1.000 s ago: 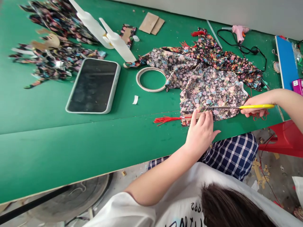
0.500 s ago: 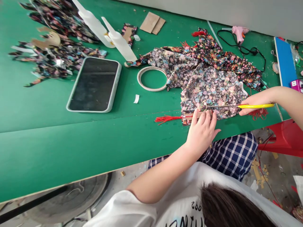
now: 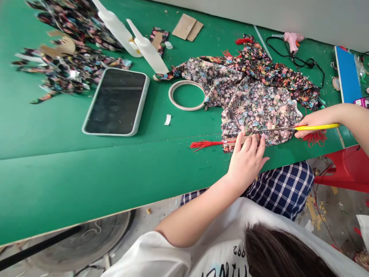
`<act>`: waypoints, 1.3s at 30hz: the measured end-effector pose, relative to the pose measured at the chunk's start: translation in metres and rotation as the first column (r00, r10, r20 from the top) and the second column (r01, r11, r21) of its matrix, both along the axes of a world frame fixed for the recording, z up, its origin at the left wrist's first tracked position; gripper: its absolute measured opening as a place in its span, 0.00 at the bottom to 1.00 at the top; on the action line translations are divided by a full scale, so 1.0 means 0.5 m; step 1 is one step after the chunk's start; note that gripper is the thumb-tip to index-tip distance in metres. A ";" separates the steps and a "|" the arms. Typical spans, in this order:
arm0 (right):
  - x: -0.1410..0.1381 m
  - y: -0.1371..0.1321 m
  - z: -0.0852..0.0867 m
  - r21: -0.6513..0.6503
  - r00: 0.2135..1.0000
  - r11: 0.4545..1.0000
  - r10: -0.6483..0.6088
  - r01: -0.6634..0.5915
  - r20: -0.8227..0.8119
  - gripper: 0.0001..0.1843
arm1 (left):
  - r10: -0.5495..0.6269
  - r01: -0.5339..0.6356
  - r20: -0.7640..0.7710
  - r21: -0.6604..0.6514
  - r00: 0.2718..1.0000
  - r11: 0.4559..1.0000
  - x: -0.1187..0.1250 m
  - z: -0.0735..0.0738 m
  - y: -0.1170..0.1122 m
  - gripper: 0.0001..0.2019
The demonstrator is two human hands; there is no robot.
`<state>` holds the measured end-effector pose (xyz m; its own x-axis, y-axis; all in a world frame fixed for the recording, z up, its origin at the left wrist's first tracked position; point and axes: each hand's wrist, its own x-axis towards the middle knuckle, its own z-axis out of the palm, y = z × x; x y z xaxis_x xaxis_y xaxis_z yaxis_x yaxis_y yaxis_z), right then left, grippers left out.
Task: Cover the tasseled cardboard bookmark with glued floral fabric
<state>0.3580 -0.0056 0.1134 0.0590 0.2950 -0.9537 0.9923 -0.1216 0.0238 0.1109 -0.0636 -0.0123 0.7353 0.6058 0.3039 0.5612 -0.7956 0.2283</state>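
My right hand (image 3: 317,117) is closed around yellow-handled scissors (image 3: 317,127), whose blades point left across the floral fabric (image 3: 253,104). The blades lie along the fabric close to its near edge. My left hand (image 3: 248,157) rests with its fingers stretched out on that near edge, pressing on a brown cardboard strip (image 3: 230,146) laid on the cloth. A red tassel (image 3: 204,144) sticks out to the left from the strip. Red threads (image 3: 314,138) lie partly hidden under my right hand.
A roll of tape (image 3: 173,99), a dark-screened tablet (image 3: 117,102) and white squeeze bottles (image 3: 150,55) stand left of the fabric. Cut floral scraps (image 3: 72,73) are piled farther left. At the back right are a pink glue gun (image 3: 293,41) and a blue board (image 3: 347,75).
My right hand and the scissors have shifted slightly right, drawing the blades back a little. My left hand stays on the strip. The whole view has moved slightly.
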 end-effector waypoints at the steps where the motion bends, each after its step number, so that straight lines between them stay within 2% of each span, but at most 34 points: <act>1: 0.001 0.000 -0.003 0.012 1.000 1.000 -0.001 0.001 -0.022 0.24 | -0.001 0.001 0.002 -0.001 1.000 1.000 0.000 0.000 0.000 0.26; 6: -0.002 0.000 -0.010 0.019 0.995 0.995 -0.097 0.097 0.016 0.23 | 0.001 -0.001 0.008 0.001 1.000 1.000 0.000 0.002 0.000 0.26; 15: -0.017 -0.007 0.026 0.044 0.995 0.996 -0.080 0.078 0.054 0.23 | 0.005 -0.006 0.022 0.031 1.000 1.000 0.001 0.001 0.001 0.25; 21: -0.009 -0.003 0.002 0.105 1.000 0.994 0.008 -0.011 0.029 0.27 | 0.006 -0.006 0.001 0.027 1.000 1.000 0.000 0.000 0.001 0.26; 28: -0.004 -0.008 -0.004 0.168 0.998 0.985 0.027 -0.036 0.058 0.33 | 0.005 -0.005 -0.007 0.027 1.000 1.000 0.000 0.001 0.001 0.25; 35: -0.004 -0.015 -0.011 0.228 0.999 0.974 0.011 -0.018 0.031 0.32 | -0.001 0.001 0.006 -0.015 1.000 1.000 0.001 0.001 0.001 0.25; 39: 0.001 -0.017 -0.021 0.231 0.994 0.970 0.048 -0.071 0.102 0.33 | -0.001 0.001 0.002 0.004 1.000 1.000 0.000 0.001 0.002 0.25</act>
